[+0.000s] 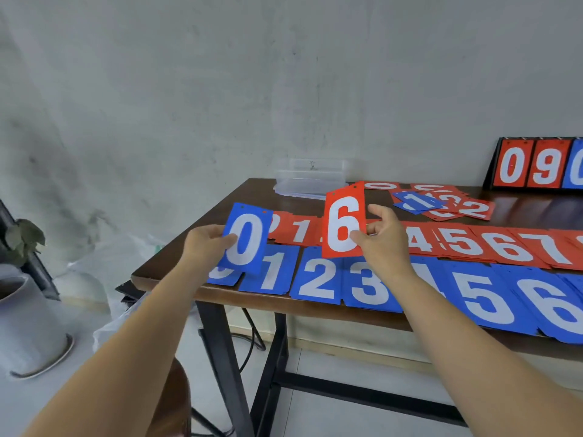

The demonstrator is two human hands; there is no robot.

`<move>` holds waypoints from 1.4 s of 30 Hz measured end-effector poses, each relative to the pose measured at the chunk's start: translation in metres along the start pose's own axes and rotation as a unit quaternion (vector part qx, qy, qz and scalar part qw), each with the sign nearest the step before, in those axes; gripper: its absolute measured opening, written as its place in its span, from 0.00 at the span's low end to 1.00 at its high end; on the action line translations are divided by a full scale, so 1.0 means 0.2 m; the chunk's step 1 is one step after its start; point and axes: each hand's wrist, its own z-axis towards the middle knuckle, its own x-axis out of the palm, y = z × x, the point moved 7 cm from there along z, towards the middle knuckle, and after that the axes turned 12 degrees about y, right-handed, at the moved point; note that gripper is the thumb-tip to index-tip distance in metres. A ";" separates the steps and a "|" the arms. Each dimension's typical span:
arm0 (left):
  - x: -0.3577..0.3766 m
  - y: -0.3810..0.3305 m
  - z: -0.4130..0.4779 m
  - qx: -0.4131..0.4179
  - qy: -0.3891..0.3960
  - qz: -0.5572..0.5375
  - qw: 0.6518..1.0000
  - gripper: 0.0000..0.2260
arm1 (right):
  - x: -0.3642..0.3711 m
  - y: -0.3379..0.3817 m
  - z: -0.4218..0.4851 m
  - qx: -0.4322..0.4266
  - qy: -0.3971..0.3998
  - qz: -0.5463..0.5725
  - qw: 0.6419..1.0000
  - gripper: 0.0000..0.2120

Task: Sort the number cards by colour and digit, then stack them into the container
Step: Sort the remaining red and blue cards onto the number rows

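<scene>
Left grip (pixel 208 244) is pinched on the blue 0 card (pixel 244 244), hovering just above the blue 0 pile (pixel 220 277) beneath it, likely lined up to drop on its match! Right grip (pixel 381 244) is clamped on the red 6 card (pixel 342 225), tilted up so the digit reads. The red 6 pile (pixel 508 252) lies well to that grip's right on the surface (pixel 252 193), and the clear container (pixel 310 181) sits beyond both grips.

Dark wood, smooth, slight sheen with reflections: tabletop (pixel 249 195). Black metal, matt: legs (pixel 217 335). Thin stiff sheet, card or plastic unclear, smooth, low gloss, white printed digits: blue 0 (pixel 246 244), red 6 (pixel 344 225). Clear plastic, cloudy: container (pixel 310 181). Grey plaster, mottled, matt: wall (pixel 220 74). Grey, matt: pot (pixel 28 326). Pale smooth tiles: floor (pixel 331 414).
</scene>
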 end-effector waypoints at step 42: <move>1.03 -0.37 0.16 0.092 0.066 0.345 0.932 0.22 | -0.98 -0.49 0.02 0.152 -0.094 -0.030 0.983 0.26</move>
